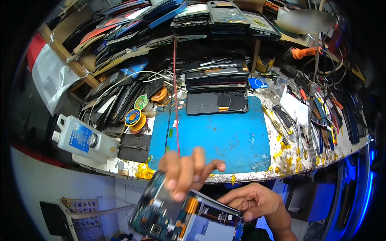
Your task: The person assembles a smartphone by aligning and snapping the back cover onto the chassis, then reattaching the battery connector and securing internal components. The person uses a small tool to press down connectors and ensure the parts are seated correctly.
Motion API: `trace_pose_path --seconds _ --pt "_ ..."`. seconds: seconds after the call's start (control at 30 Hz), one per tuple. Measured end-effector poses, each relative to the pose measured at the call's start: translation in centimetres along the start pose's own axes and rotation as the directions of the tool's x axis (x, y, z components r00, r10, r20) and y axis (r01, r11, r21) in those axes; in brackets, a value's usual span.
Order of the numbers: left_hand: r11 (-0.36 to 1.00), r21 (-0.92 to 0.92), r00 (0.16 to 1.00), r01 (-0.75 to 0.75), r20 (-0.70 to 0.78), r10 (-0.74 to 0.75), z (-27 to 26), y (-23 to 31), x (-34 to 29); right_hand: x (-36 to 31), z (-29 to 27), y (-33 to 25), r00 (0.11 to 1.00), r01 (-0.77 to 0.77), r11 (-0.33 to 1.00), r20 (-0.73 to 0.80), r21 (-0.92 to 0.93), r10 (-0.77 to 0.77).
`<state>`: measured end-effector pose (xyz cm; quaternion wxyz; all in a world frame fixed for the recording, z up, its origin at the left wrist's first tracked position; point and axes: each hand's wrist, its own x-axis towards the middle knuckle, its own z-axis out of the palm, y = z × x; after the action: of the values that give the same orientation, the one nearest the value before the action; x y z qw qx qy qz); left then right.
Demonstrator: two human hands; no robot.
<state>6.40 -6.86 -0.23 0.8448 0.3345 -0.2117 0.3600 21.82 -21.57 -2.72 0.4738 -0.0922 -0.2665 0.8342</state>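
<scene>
An opened smartphone [173, 213] is tilted in front of me, past the table's front edge. Its circuit board, orange ribbon cables [191, 205] and dark battery are bare. My left hand [187, 168] has its fingers bent over the phone's far edge, two fingertips on the metal area near the board; one finger sticks out to the right, and the palm is hidden. My right hand [259, 203] comes from the lower right, with its thumb and curled fingers gripping the phone's right end. The phone's bottom is cut off by the frame.
A blue mat [217, 136] lies on the worn table. A phone back panel [217, 103] lies on it before stacked panels [217, 76]. A white bottle [86, 136] and wire spools [136, 119] stand left; tweezers and tools [321, 120] lie right. A red cable [175, 88] hangs down.
</scene>
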Motion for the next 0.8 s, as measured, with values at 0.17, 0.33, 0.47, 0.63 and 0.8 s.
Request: trace_pose_path --seconds 0.17,0.33,0.47,0.63,0.8 --pt "0.958 -0.185 0.918 0.219 -0.294 -0.266 0.2 -2.4 -0.7 -0.4 1.8 1.2 0.933 0.269 0.962 -0.238 -0.043 -0.271" --pt "0.913 0.010 0.841 0.407 -0.393 -0.371 2.7 -1.9 -2.9 -0.7 2.7 2.3 0.735 0.276 0.827 -0.446 -0.490 -0.510" --pt "0.719 0.319 0.719 0.617 -0.600 -0.351 4.4 -1.8 -4.2 -1.0 2.3 2.9 0.721 0.236 0.809 -0.462 -0.538 -0.517" --pt "0.782 0.102 0.642 0.615 -0.640 -0.422 5.3 -1.5 -4.6 -1.4 2.5 2.1 0.597 0.127 0.657 -0.471 -0.743 -0.649" --pt "0.692 0.005 0.510 0.721 -0.679 -0.527 6.7 -1.4 -4.6 -0.2 2.9 0.5 0.378 0.217 0.553 -0.453 -0.804 -0.808"
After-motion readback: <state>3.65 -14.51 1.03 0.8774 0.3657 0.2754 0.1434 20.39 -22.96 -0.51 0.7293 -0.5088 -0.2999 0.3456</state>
